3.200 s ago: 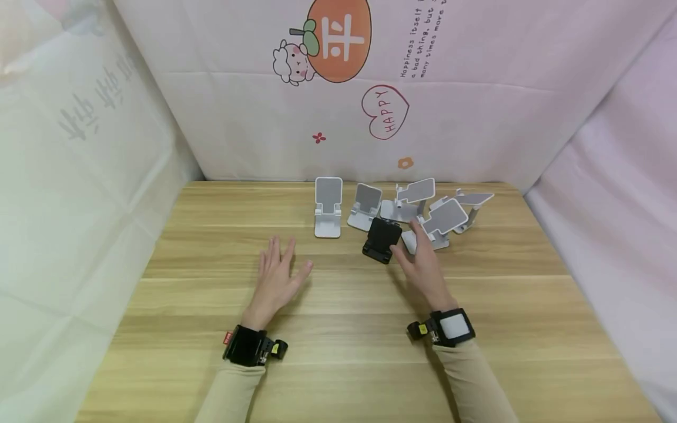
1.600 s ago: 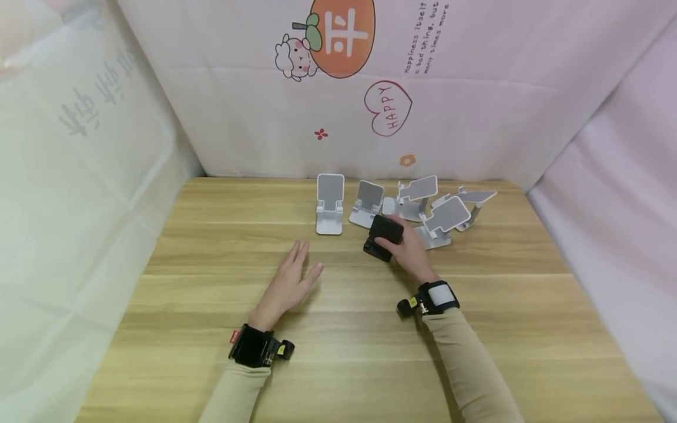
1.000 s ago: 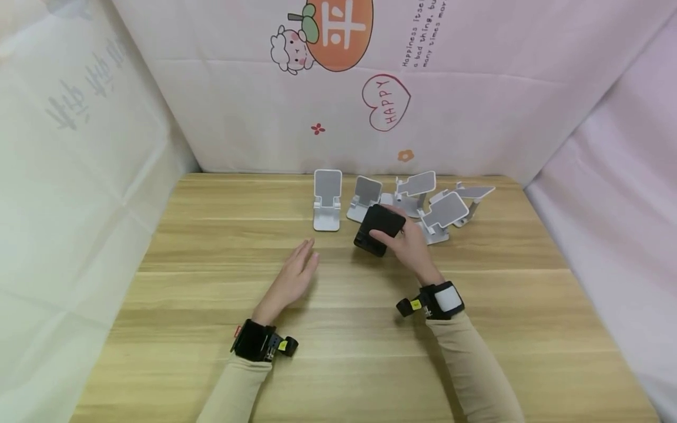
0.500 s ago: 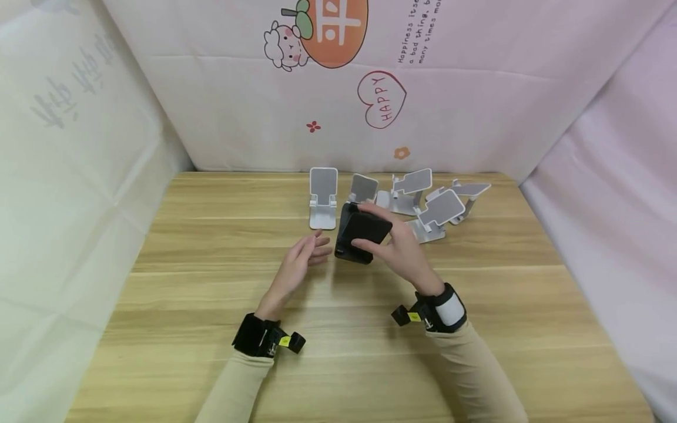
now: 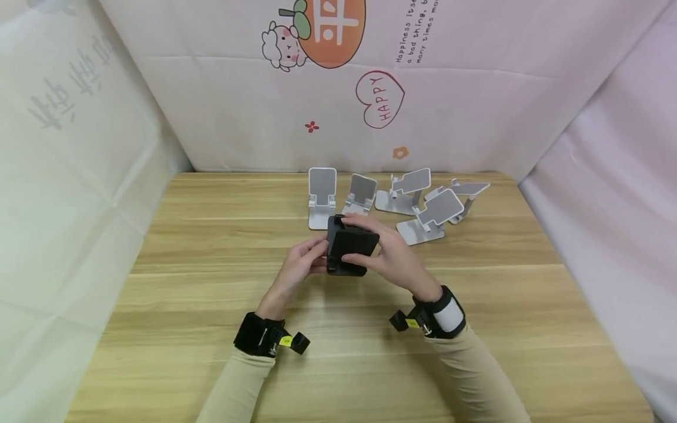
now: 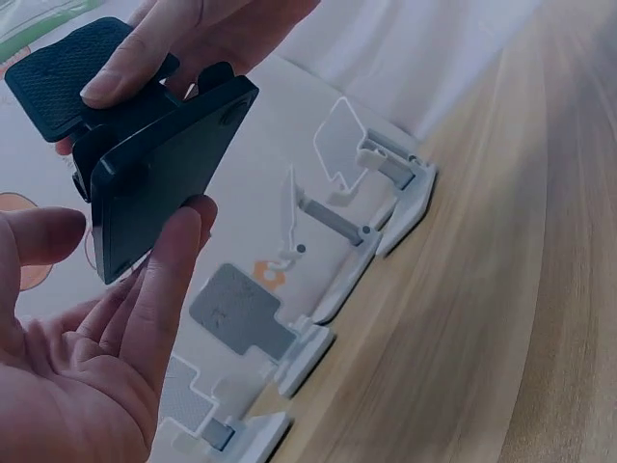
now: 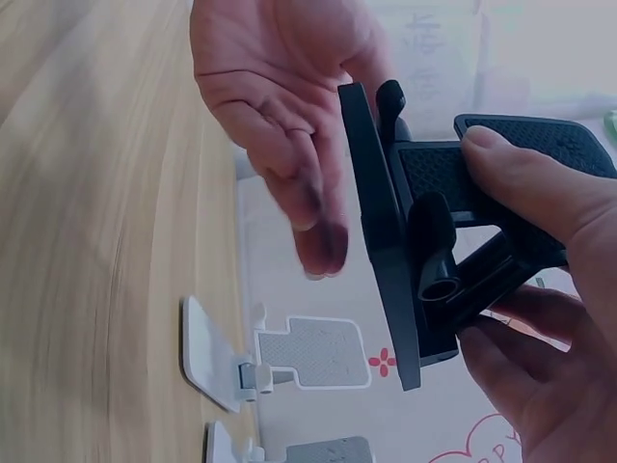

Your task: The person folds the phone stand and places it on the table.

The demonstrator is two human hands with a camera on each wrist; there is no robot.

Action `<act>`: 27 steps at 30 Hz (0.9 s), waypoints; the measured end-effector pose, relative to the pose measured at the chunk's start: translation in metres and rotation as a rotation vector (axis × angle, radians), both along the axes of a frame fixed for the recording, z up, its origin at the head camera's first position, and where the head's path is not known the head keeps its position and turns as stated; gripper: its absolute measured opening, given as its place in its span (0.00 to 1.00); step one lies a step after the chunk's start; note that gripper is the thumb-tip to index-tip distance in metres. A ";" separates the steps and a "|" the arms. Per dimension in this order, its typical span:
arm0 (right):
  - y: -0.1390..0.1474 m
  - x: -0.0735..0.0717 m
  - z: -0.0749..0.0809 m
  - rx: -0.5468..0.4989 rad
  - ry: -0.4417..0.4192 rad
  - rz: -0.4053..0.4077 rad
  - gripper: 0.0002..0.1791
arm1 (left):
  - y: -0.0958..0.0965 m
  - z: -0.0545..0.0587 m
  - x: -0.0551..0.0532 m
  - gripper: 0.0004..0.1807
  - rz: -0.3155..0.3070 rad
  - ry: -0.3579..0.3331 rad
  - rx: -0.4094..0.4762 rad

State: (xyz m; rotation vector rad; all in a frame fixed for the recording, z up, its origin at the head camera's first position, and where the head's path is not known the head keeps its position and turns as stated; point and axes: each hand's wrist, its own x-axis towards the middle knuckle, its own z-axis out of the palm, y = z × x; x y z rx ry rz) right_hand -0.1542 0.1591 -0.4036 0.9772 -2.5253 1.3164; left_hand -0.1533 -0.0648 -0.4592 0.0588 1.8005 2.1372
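Observation:
A black folding phone stand [image 5: 353,242] is held up over the table, its flat base turned toward my left hand. My right hand [image 5: 394,255] grips its upper plate, the thumb on the padded face and the fingers behind, as the right wrist view shows. My left hand [image 5: 302,265] is at the base's side, palm up with fingers extended. In the left wrist view a fingertip of it meets the underside of the base [image 6: 164,193], while the thumb [image 6: 48,234] stands off the edge. The hinge and support arm [image 7: 482,275] are visible from the right wrist.
Several white phone stands with grey pads stand along the back of the wooden table [image 5: 222,235]: one upright stand [image 5: 322,194], a smaller stand [image 5: 362,191], and others clustered right, the nearest stand [image 5: 431,217] tilted. Behind them hangs a printed cloth [image 5: 238,117].
My right hand has taken hold of the black phone stand, lifted it and carried it left, tilting its base. My left hand has moved up and right, turning palm up beside it.

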 end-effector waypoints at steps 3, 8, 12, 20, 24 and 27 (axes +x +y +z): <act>-0.001 0.001 -0.002 0.004 -0.003 0.016 0.35 | 0.000 0.001 0.001 0.25 0.002 0.000 -0.001; -0.002 0.002 -0.002 -0.001 -0.017 0.024 0.35 | 0.000 0.002 0.002 0.24 0.000 0.014 0.046; -0.002 0.003 -0.001 0.005 -0.045 0.015 0.35 | -0.001 0.002 0.002 0.24 -0.012 0.024 0.077; -0.001 0.004 -0.002 0.015 -0.115 0.027 0.37 | -0.004 0.000 0.003 0.23 -0.045 0.042 0.109; 0.001 0.003 -0.006 -0.001 -0.149 0.089 0.39 | -0.005 0.000 0.005 0.23 -0.065 0.050 0.116; 0.002 0.001 -0.008 -0.020 -0.164 0.125 0.40 | -0.006 0.000 0.005 0.23 -0.080 0.054 0.134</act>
